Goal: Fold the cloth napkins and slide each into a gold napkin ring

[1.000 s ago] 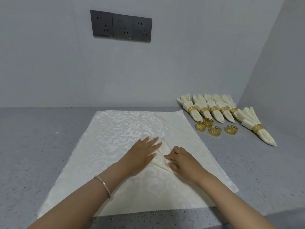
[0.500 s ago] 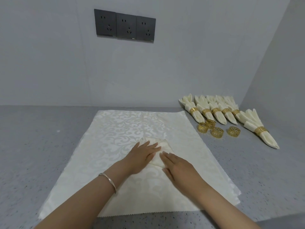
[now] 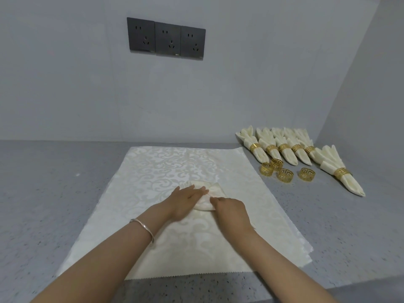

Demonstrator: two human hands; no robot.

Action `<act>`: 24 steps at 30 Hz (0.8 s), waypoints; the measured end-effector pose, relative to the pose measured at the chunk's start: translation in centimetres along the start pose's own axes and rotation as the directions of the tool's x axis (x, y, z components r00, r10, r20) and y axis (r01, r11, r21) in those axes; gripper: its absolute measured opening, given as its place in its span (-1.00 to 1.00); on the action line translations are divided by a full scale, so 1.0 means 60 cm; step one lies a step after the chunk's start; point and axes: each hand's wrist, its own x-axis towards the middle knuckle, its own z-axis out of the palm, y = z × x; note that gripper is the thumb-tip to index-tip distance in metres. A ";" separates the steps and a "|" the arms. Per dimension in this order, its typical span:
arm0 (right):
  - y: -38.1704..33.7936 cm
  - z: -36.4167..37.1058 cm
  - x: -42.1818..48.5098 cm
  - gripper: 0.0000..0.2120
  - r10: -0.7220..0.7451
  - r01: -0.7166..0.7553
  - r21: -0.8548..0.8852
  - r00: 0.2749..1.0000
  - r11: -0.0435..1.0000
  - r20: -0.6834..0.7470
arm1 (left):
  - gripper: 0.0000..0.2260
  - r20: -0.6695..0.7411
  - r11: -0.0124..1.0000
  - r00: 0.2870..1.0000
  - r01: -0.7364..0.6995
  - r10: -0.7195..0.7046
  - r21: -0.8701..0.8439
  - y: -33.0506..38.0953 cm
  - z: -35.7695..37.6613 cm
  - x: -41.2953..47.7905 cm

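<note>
You won't find any readable text here. The three dark sockets [image 3: 167,39] on the wall each show a tiny pale mark near the lower edge, too small to make out. The gold rings [image 3: 285,175] carry a cut-out key pattern, not letters.

Open countertop [image 3: 54,193] left; rings [image 3: 285,175], rolled napkins [image 3: 289,158] right.

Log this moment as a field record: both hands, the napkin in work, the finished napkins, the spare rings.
left hand: flat, pressing the napkin
right hand: at the napkin's near edge, fingers bent; grip unclear
napkin: part folded, lying on the patterned cloth
finished napkins: six, ringed, far right on the table
loose rings: four, just in front of them
</note>
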 end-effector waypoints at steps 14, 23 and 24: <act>0.112 -0.046 0.048 -0.80 -0.175 -0.827 0.561 0.559 -0.040 0.811 | -0.18 -0.115 0.775 0.880 -0.335 0.460 0.536 0.008 -0.008 -0.062; 0.118 -0.012 0.066 -0.45 -0.138 -0.836 0.462 0.441 0.296 0.887 | -0.27 -0.001 0.923 0.973 -0.219 0.231 0.316 -0.004 0.044 -0.036; 0.119 -0.015 0.067 -0.48 -0.097 -0.815 0.465 0.462 0.345 0.882 | -0.29 -0.006 0.926 0.975 -0.207 0.220 0.317 -0.002 0.046 -0.032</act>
